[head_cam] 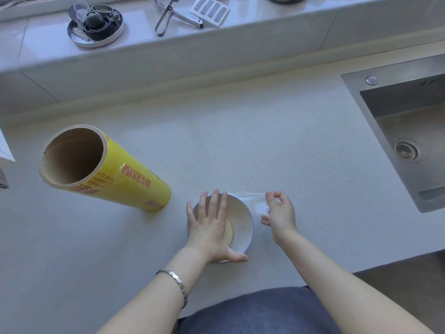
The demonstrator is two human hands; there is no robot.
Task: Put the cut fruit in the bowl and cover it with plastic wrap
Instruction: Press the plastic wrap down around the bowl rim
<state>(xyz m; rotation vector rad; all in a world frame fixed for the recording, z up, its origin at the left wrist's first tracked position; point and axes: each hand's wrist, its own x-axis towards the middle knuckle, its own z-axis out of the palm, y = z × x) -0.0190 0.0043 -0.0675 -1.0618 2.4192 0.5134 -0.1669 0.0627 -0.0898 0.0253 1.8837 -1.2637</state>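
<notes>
A white bowl (pixel 242 222) stands on the grey counter near its front edge. Pale yellow cut fruit (pixel 230 231) shows inside it, mostly hidden under my left hand (pixel 212 227). That hand lies flat, fingers spread, over the bowl's left half, pressing on clear plastic wrap stretched across the top. My right hand (pixel 279 214) sits just right of the bowl and pinches the loose edge of the plastic wrap (pixel 255 201) between thumb and fingers. A tall yellow roll of plastic wrap (pixel 125 179) stands upright to the left of the bowl.
A steel sink (pixel 407 131) fills the right side. On the raised ledge behind lie a round metal tray of small parts (pixel 96 25), tongs (pixel 166 18) and a grater (pixel 209 12). A white object (pixel 4 150) pokes in at the left edge.
</notes>
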